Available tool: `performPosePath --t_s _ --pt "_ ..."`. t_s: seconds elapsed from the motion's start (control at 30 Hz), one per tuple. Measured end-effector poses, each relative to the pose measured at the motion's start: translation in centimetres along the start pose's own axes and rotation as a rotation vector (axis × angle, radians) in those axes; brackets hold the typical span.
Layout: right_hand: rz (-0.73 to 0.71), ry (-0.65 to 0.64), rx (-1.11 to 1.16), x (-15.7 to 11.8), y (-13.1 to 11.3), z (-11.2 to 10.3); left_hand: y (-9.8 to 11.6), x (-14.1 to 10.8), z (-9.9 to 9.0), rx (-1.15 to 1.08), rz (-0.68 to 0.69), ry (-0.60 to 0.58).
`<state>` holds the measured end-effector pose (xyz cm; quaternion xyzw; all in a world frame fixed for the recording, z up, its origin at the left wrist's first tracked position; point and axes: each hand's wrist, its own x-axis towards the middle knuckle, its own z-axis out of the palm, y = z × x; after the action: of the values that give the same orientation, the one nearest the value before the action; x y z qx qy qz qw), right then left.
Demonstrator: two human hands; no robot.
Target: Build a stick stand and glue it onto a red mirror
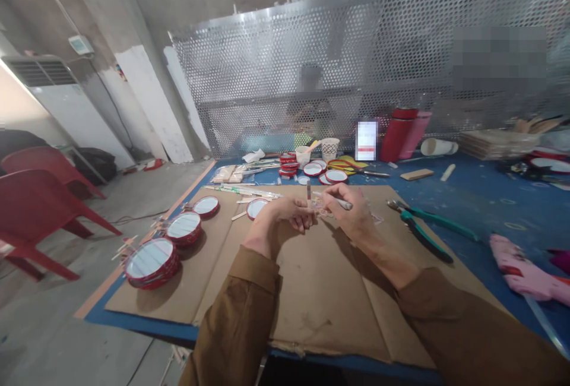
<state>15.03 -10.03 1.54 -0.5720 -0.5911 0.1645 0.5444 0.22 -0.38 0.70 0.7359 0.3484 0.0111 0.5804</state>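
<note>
With the brown sleeves [240,309] nearest the camera, rest both wrists near the cardboard sheet [329,297] on the desk [467,196]. Steady the left hand [294,214], with fingers curled beside a small upright strip [309,190]; cannot tell whether closed on it. Pinch the white pen-like tool [344,203] lightly in the right hand [354,214], clamped around it over the cardboard's far part, just beside the left. Work in short, light movements, clear of the pale loops [377,218]. Best to leave the red-sided drums [150,262] and teal-handled pliers [425,237] well aside.
</note>
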Motion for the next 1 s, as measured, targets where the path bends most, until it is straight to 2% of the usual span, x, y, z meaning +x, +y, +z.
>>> performPosePath --t_s 0.13,0.43,0.87,1.0 --pt "-0.011 -0.061 0.009 -0.05 0.43 0.22 0.17 -0.04 0.01 -0.005 -0.003 -0.005" --pt "-0.033 -0.102 0.003 0.09 1.00 0.40 0.03 0.18 -0.02 -0.018 -0.011 -0.002" --pt "-0.055 -0.055 -0.023 0.04 0.56 0.08 0.15 -0.08 -0.01 -0.012 -0.004 -0.012" --pt "-0.058 -0.076 -0.018 0.09 0.54 0.08 0.19 -0.13 -0.02 -0.018 -0.006 -0.009"
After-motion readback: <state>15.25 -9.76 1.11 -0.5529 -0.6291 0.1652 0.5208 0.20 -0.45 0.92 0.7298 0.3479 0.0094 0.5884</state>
